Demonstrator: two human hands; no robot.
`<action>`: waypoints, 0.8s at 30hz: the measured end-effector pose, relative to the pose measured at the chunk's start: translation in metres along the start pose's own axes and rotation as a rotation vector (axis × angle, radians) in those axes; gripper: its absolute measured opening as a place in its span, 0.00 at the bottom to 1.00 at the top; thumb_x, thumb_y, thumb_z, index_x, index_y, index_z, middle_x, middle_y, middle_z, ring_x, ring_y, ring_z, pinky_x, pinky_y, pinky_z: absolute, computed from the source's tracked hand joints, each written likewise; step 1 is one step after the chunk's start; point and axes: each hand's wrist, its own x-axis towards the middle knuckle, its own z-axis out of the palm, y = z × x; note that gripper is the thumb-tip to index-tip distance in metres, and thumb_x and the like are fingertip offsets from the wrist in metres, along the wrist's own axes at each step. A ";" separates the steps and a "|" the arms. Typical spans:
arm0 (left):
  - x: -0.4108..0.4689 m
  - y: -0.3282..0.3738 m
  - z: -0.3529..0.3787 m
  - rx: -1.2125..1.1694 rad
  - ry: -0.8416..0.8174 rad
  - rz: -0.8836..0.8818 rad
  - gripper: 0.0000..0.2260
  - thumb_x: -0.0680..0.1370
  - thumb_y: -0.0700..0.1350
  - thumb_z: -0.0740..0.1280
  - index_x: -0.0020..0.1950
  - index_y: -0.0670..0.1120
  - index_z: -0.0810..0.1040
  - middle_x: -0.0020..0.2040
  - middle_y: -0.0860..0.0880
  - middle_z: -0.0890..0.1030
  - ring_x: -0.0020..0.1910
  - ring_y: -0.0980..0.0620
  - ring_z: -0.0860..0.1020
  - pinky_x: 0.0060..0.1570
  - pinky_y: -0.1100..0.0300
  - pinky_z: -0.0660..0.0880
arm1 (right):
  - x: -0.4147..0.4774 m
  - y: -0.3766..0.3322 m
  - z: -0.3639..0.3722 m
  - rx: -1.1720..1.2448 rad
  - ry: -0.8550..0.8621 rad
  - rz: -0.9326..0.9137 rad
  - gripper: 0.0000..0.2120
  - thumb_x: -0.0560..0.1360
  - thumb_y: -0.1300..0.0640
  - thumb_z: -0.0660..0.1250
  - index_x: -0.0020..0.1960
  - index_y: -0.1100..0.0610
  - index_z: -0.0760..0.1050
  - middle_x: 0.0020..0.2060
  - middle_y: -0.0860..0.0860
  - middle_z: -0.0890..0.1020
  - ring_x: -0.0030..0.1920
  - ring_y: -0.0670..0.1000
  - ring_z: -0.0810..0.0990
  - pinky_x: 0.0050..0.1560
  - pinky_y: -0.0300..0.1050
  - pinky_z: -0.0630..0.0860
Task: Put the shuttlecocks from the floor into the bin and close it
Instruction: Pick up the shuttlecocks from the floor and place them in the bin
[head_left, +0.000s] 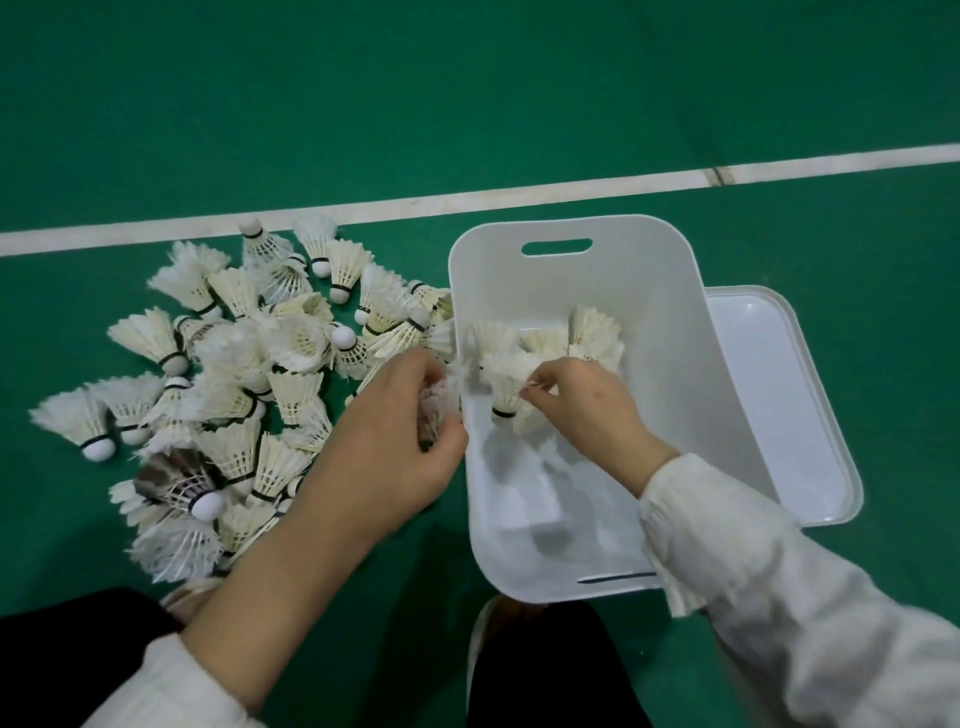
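A heap of white feather shuttlecocks lies on the green floor left of a white plastic bin. Several shuttlecocks lie inside the bin at its far end. My left hand is at the bin's left wall and grips a blurred shuttlecock. My right hand is inside the bin, fingers curled, pinching the feathers of a shuttlecock whose cork points toward me. The bin's white lid lies flat on the floor, partly under the bin's right side.
A white court line runs across the floor beyond the pile and bin. One dark-feathered shuttlecock lies at the near edge of the heap. My dark trouser legs and shoes sit at the bottom edge, close to the bin.
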 end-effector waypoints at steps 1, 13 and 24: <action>0.000 -0.004 0.000 0.004 0.006 0.013 0.06 0.75 0.43 0.64 0.49 0.49 0.69 0.44 0.53 0.73 0.40 0.57 0.70 0.39 0.70 0.67 | 0.007 -0.004 0.007 -0.008 0.003 -0.008 0.11 0.76 0.51 0.63 0.51 0.55 0.81 0.48 0.52 0.83 0.50 0.54 0.80 0.48 0.47 0.76; 0.014 -0.023 -0.007 0.121 0.079 0.154 0.05 0.72 0.36 0.70 0.47 0.43 0.80 0.43 0.56 0.73 0.45 0.60 0.68 0.50 0.79 0.61 | 0.021 -0.013 0.023 -0.155 -0.130 -0.004 0.21 0.77 0.60 0.58 0.70 0.54 0.63 0.60 0.57 0.73 0.54 0.61 0.77 0.51 0.52 0.76; 0.025 0.022 -0.032 0.000 0.045 0.306 0.07 0.75 0.46 0.67 0.48 0.45 0.81 0.44 0.54 0.79 0.45 0.53 0.75 0.47 0.51 0.75 | -0.038 -0.056 -0.058 0.182 0.067 -0.331 0.06 0.74 0.57 0.68 0.50 0.56 0.78 0.44 0.52 0.80 0.44 0.53 0.78 0.49 0.49 0.74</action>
